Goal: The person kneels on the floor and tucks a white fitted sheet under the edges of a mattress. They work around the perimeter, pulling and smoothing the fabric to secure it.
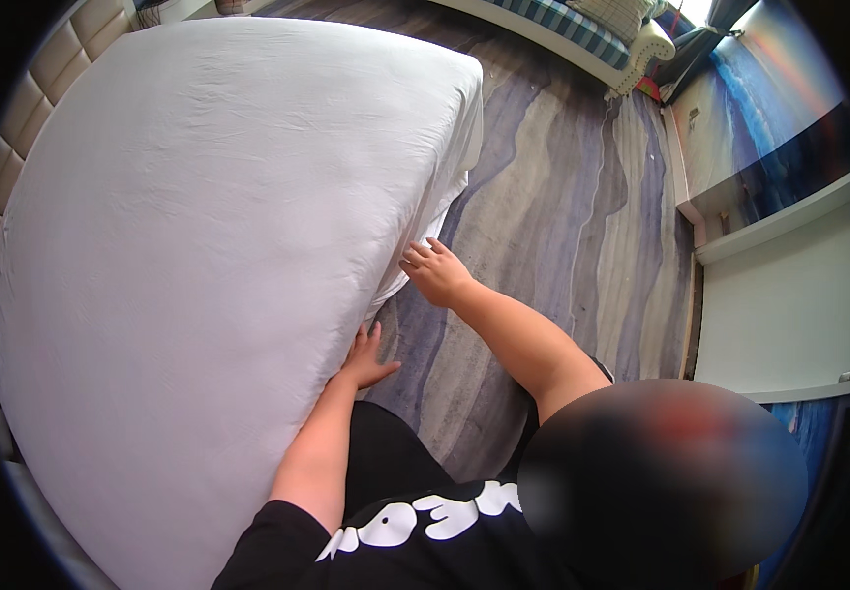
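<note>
A white fitted sheet covers the mattress of a large bed and hangs over its right side. Some folds bunch along the lower part of that side. My left hand lies against the side of the bed nearer to me, fingers stretched forward and thumb out to the right. Farther along the same side, my right hand touches the hanging sheet, its fingers spread and slightly bent. Neither hand visibly grips the cloth.
A tufted beige headboard stands along the left. Wavy grey and purple carpet covers the floor to the right. At the far end is a sofa with blue striped upholstery. A white cabinet-like panel lines the right wall.
</note>
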`<state>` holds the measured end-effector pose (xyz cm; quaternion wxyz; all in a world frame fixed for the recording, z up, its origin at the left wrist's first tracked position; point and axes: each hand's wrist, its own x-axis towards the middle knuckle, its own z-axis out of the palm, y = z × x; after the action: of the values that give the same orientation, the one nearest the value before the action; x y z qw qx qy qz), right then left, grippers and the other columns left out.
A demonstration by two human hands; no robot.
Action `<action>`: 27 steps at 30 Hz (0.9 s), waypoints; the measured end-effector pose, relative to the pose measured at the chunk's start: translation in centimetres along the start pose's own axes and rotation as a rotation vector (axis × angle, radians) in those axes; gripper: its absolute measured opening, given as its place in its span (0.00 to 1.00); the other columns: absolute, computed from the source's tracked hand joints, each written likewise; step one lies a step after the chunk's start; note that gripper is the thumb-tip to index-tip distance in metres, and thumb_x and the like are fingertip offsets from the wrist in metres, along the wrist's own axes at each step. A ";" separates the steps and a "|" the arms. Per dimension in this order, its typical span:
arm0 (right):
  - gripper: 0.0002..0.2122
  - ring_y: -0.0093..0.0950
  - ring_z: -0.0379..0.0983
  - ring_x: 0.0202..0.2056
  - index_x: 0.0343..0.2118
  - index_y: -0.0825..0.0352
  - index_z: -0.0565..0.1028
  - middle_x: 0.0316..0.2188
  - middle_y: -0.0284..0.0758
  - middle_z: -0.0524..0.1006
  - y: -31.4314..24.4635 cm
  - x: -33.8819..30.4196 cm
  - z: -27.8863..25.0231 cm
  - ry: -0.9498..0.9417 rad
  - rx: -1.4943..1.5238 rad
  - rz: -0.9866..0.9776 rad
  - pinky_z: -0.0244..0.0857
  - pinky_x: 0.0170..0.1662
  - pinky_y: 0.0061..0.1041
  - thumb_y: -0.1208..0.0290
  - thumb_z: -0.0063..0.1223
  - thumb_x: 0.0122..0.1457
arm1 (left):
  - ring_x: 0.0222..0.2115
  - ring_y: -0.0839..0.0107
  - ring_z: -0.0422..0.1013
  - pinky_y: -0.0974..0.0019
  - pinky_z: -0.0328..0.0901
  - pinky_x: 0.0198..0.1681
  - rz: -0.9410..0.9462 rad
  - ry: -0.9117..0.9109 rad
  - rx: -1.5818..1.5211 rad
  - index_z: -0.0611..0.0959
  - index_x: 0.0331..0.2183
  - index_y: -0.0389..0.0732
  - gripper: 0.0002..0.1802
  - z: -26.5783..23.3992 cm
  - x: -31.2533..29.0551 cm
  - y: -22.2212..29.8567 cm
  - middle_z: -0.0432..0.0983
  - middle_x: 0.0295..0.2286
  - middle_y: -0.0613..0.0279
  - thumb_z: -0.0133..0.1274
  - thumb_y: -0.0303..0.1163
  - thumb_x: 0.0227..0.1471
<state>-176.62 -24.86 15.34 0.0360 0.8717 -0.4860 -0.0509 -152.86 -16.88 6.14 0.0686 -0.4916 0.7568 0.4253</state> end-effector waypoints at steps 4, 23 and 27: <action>0.13 0.30 0.59 0.58 0.42 0.58 0.76 0.48 0.28 0.71 3.5 2.1 4.5 0.218 0.123 -0.118 0.50 0.63 0.36 0.71 0.48 0.53 | 0.66 0.49 0.26 0.54 0.31 0.66 -0.006 0.011 -0.016 0.47 0.65 0.46 0.57 0.0 0.5 0.2 0.24 0.64 0.41 0.58 0.57 0.43; 0.06 0.30 0.71 0.41 0.29 0.57 0.77 0.32 0.28 0.74 11.6 7.7 13.0 0.191 0.592 -0.663 0.63 0.48 0.31 0.72 0.48 0.49 | 0.66 0.55 0.33 0.51 0.35 0.66 -0.726 0.060 0.031 0.53 0.64 0.54 0.51 -2.0 3.2 9.6 0.33 0.65 0.52 0.59 0.39 0.40; 0.05 0.31 0.71 0.42 0.26 0.58 0.77 0.31 0.30 0.75 11.1 7.9 13.7 0.213 0.624 -0.581 0.63 0.49 0.33 0.73 0.48 0.48 | 0.66 0.57 0.34 0.52 0.37 0.66 -0.766 -0.038 0.000 0.52 0.64 0.55 0.48 -2.8 3.0 10.5 0.33 0.66 0.54 0.57 0.38 0.45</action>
<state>-183.60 -37.59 2.61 -0.1949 0.9417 -0.2063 0.1806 -161.96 -19.35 12.40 0.2366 -0.7308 0.5168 0.3779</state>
